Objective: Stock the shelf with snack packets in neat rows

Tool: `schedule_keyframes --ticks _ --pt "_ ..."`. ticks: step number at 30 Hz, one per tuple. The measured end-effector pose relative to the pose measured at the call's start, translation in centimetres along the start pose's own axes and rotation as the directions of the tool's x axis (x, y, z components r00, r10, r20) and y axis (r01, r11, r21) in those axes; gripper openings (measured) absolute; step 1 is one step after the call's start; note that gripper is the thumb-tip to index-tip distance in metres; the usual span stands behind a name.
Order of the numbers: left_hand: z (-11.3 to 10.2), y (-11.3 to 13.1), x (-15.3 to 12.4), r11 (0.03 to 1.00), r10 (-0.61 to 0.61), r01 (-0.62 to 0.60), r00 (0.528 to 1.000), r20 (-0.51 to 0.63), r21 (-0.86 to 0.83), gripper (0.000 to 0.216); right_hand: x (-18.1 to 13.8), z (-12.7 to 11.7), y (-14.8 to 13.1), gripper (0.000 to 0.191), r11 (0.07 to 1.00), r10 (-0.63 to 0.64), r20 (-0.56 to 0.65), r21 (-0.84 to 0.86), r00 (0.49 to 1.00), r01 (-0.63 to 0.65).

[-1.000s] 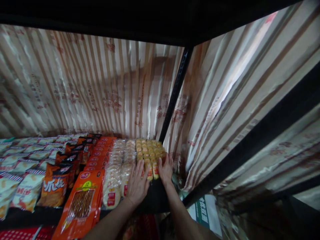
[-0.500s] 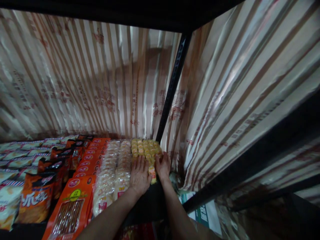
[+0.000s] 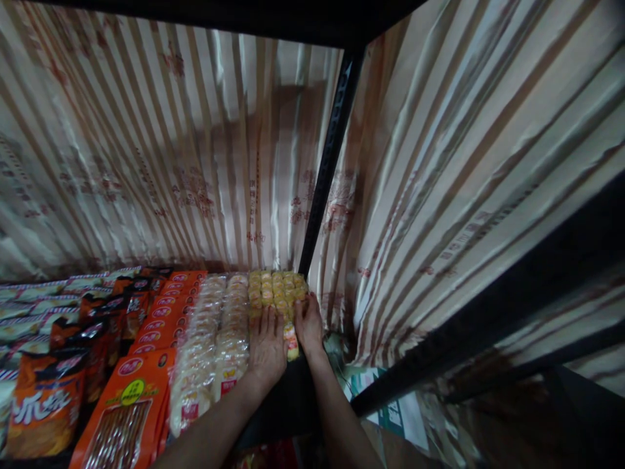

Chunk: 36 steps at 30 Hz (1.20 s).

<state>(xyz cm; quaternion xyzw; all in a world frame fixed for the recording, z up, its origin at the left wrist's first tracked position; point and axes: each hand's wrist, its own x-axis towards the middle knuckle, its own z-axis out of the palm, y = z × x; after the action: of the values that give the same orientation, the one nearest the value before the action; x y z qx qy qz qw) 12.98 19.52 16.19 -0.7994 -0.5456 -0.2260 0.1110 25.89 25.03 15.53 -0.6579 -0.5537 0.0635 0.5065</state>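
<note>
Rows of small yellow-wrapped snack packs [image 3: 277, 288] stand in a tight block at the right end of the shelf. My left hand [image 3: 266, 346] lies flat over the front left of this block, fingers stretched forward. Against its right side rests my right hand [image 3: 309, 326], its fingers slightly bent and not closed round anything. Between the two hands a front yellow pack with a red and white label [image 3: 291, 341] shows. Left of my left hand are rows of clear-wrapped round pale snacks [image 3: 233, 339], touching or nearly touching that hand.
Orange packets of brown sticks [image 3: 127, 410], orange-and-black snack bags [image 3: 46, 404] and white bags [image 3: 29, 309] line the shelf leftward. A black upright post [image 3: 326, 169] stands behind the yellow packs. Striped curtains [image 3: 215, 130] hang behind and right. A white-and-green package [image 3: 398, 413] lies lower right.
The view has shifted slightly, so the shelf goods appear further left. Both hands keep to the yellow packs; my right hand still lies along their right side.
</note>
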Motion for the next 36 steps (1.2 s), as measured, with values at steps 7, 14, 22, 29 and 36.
schedule_keyframes --ticks 7,14,22,29,36 --pt "0.4 0.0 -0.3 1.0 -0.007 0.007 1.0 0.018 -0.003 0.054 -0.6 -0.7 -0.4 0.054 0.991 0.083 0.079 0.103 0.993 -0.091" --pt "-0.3 0.2 -0.2 0.999 -0.042 0.042 0.996 0.075 0.001 0.055 -0.4 -0.7 -0.4 0.049 0.988 0.1 0.119 0.104 0.988 -0.113" --pt "-0.1 0.3 -0.5 0.999 -0.047 0.047 0.999 0.027 0.001 0.055 -0.1 0.0 -0.3 0.056 0.98 0.133 0.086 0.138 0.987 -0.144" --pt "0.0 0.6 -0.5 0.998 -0.058 0.058 0.998 0.023 0.0 0.054 0.1 0.1 -0.2 0.063 0.995 0.091 0.096 0.04 0.991 -0.095" --pt "0.1 0.4 -0.5 0.998 -0.052 0.052 0.998 0.018 -0.018 0.054 0.3 0.3 -0.4 0.057 1.0 0.02 0.102 0.001 0.995 -0.02"
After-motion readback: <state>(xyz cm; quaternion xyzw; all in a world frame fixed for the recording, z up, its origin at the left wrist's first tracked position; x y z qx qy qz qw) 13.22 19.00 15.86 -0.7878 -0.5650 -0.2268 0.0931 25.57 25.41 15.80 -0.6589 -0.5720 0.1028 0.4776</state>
